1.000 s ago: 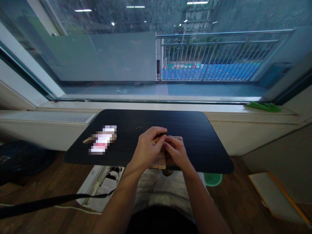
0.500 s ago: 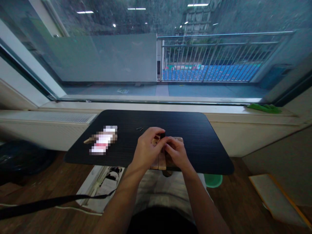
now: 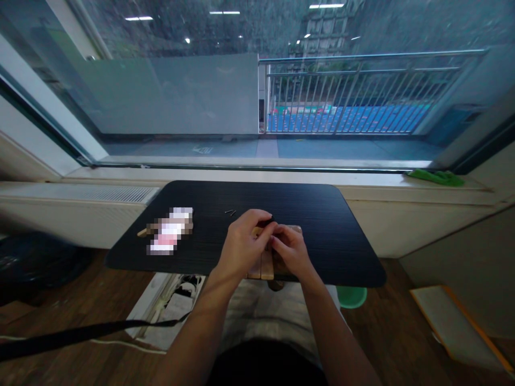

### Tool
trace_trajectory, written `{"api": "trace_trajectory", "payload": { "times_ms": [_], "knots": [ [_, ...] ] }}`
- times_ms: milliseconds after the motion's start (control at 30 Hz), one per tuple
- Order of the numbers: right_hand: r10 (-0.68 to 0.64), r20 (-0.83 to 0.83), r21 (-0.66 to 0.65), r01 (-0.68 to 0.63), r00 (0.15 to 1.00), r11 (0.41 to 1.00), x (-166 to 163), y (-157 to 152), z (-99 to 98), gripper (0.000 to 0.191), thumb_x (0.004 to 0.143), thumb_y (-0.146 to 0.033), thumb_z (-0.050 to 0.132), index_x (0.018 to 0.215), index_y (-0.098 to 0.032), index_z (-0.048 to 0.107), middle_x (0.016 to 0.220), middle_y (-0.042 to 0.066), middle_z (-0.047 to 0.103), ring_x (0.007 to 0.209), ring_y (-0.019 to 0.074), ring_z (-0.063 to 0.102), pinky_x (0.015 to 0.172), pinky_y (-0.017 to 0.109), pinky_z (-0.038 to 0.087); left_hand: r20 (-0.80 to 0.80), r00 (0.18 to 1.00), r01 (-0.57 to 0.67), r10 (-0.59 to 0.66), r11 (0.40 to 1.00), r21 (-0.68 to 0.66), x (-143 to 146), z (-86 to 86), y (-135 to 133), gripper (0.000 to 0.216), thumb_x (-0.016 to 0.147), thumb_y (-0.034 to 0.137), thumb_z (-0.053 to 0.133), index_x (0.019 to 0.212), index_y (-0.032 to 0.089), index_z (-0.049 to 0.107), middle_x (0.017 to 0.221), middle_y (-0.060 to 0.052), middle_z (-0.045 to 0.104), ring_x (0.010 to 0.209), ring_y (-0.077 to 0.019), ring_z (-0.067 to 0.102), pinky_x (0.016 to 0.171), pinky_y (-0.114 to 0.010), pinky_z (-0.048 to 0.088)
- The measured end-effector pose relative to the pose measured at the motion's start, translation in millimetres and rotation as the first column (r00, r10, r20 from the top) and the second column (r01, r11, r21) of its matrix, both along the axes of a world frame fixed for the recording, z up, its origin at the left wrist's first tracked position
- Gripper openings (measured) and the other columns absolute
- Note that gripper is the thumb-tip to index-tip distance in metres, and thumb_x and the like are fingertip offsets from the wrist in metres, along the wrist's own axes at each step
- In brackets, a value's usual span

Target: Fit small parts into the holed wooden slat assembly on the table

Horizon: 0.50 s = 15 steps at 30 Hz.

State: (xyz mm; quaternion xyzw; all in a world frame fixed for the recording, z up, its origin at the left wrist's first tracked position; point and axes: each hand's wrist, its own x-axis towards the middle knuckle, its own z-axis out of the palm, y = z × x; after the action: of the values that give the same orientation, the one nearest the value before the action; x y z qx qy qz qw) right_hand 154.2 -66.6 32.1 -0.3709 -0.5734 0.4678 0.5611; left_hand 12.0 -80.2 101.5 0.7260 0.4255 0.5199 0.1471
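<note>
Close together over the near middle of the black table (image 3: 289, 201), my left hand (image 3: 243, 238) and my right hand (image 3: 290, 246) work above a wooden piece (image 3: 266, 268) made of pale and darker parts. The fingers of my left hand are closed around a small dark object (image 3: 272, 219), mostly covered by the fingertips, so its kind does not show. My right thumb and fingertips are pinched together against the left fingertips; what they hold is hidden. Both hands cover much of the wood.
Thin screws or nails (image 3: 230, 212) lie left of the hands. A pixelated, bright flat item (image 3: 171, 230) sits at the table's left, beside a wooden stick (image 3: 142, 232). A green basin (image 3: 352, 296) stands below the right edge. A green cloth (image 3: 436, 177) rests on the sill.
Both hands stay in nearly the same place. The small dark object shows less above the fingers than before, tilted or lowered slightly.
</note>
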Motion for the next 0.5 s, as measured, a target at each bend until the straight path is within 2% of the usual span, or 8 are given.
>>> {"api": "trace_trajectory", "payload": {
  "times_ms": [333,500],
  "knots": [
    [0.002,0.048,0.051,-0.004,0.999,0.999,1.6,0.3,-0.2,0.015,0.082,-0.037,0.071,0.087,-0.023,0.073,0.08,0.001,0.072,0.073,0.0171,0.065,0.067,0.029,0.053,0.0,1.0,0.012,-0.012,1.0,0.011,-1.4,-1.5,0.3,0.006,0.087,0.019,0.067,0.093,0.018,0.07,0.094,-0.005,0.074,0.087,-0.0186,0.072,0.082,-0.033,0.061],
    [0.024,0.046,0.076,-0.027,0.999,0.997,3.6,1.1,0.2,0.017,0.086,-0.035,0.065,0.095,-0.025,0.076,0.095,0.003,0.075,0.088,0.0196,0.068,0.082,0.033,0.054,-0.001,1.0,0.014,-0.014,0.999,-0.029,0.1,0.5,-1.1,0.01,0.087,0.018,0.067,0.096,0.019,0.071,0.095,-0.005,0.077,0.086,-0.0187,0.074,0.083,-0.033,0.062]
  ]
}}
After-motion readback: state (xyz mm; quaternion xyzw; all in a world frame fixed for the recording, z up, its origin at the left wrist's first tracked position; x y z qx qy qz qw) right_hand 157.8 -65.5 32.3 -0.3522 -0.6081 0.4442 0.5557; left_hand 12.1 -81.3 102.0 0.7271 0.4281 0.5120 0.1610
